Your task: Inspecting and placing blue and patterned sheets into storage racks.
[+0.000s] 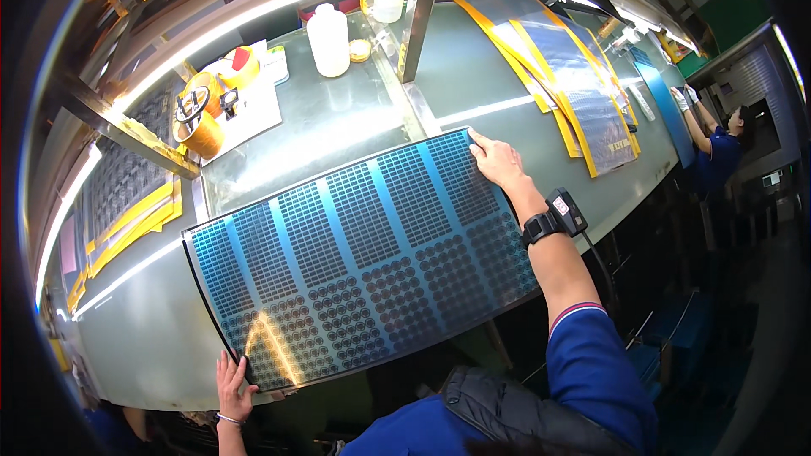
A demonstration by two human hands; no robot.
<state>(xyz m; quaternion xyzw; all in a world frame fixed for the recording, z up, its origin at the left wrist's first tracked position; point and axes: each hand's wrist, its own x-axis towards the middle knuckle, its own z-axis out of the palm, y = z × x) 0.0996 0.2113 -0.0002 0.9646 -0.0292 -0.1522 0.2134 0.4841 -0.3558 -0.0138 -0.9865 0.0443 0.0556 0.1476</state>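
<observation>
A large glossy blue-black patterned sheet point(372, 262) is tilted in front of me, its far side over the workbench and its near side past the front edge. Small rectangles fill its upper half and small circles its lower half, with plain blue bands between. At its far right corner my right hand point(498, 159) is closed on the edge, thumb on the face. My left hand point(233, 387) grips the near left corner, its thumb at the edge. The fingers behind the sheet are hidden. A lamp's reflection glows at the lower left of the sheet.
On the green-grey bench point(355, 110) stand a white bottle point(328, 40) and orange tape rolls point(201, 131). Yellow-edged clear sheets point(574, 93) lie to the right, more yellow-edged sheets point(139, 224) to the left. A metal post point(422, 17) rises behind. Far right, a co-worker point(718, 139) holds a blue panel.
</observation>
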